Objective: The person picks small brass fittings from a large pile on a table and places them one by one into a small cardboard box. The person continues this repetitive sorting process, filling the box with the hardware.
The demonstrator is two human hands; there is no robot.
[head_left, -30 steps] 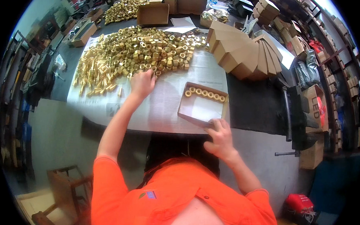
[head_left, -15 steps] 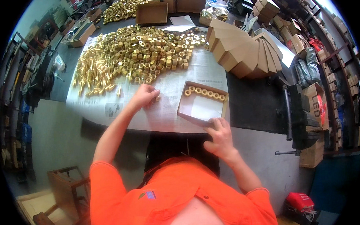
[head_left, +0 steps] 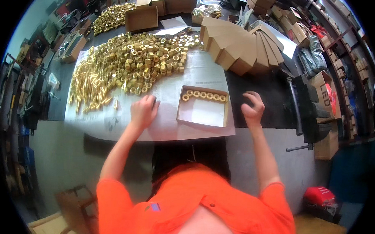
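1. Nearest to you was your own orange shirt [head_left: 190, 207], soft and creased, with both bare forearms reaching out over the table edge.
2. Your left hand [head_left: 144, 111] lay curled, palm down, on the white paper sheet [head_left: 167, 124], just left of the shallow cardboard tray [head_left: 202, 106]. Whether it held any nuts, I couldn't tell; the fingers hid that.
3. Your right hand [head_left: 253, 108] hovered loosely curled and apparently empty over the dark tabletop [head_left: 260, 83], just right of the tray.
4. The tray sat between your hands, thin brown walls, pale flat floor, with one row of brass nuts [head_left: 204, 95] laid along its far wall and the rest bare.
5. My take on doing it well: you wanted each nut flat, hole up, snug against its neighbour, and the light tray steadied so it didn't skid on the paper.
6. Farther out, the loose heap of brass nuts [head_left: 152, 60] was shiny, hard and hexagonal; longer brass pieces [head_left: 85, 87] lay at its left.
7. Far right stood a fanned stack of folded cardboard boxes [head_left: 245, 49], matte and sharp-cornered.
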